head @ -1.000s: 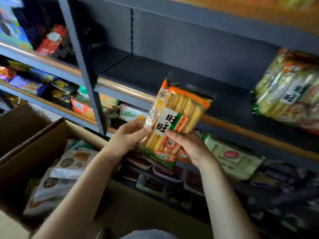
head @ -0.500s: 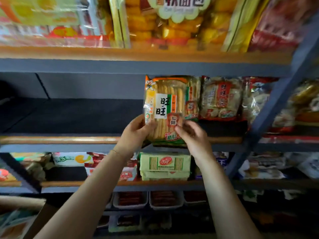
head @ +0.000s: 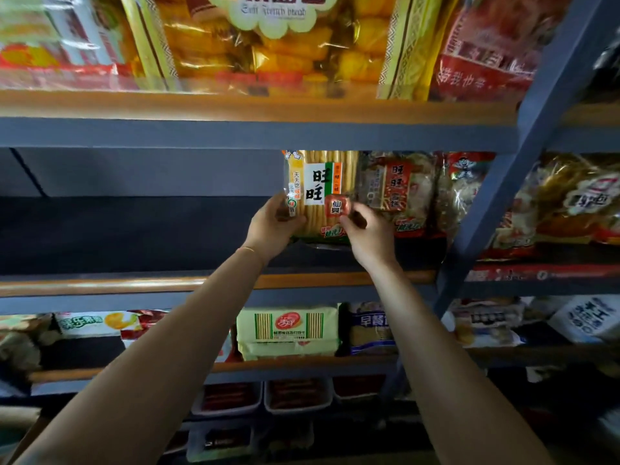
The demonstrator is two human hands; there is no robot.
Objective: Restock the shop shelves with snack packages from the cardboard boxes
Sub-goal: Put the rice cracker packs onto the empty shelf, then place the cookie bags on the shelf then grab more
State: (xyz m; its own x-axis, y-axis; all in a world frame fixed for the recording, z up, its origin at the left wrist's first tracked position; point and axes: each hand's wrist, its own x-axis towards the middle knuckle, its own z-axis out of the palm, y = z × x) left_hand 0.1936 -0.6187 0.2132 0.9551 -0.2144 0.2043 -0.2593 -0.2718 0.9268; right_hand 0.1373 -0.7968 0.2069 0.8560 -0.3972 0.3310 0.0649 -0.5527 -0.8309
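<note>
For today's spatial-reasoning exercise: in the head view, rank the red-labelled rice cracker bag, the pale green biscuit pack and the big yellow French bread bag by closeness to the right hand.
1. Red-labelled rice cracker bag, just right of the right hand.
2. Pale green biscuit pack, one shelf below.
3. Big yellow French bread bag, top shelf.

Cracker pack (head: 320, 193) top hidden behind shelf rail (head: 235, 134)

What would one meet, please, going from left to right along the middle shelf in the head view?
Bare dark shelf → left hand → yellow rice cracker pack, held upright by both hands → right hand → red-labelled rice cracker pack → red-topped snack pack → blue shelf upright.
</note>
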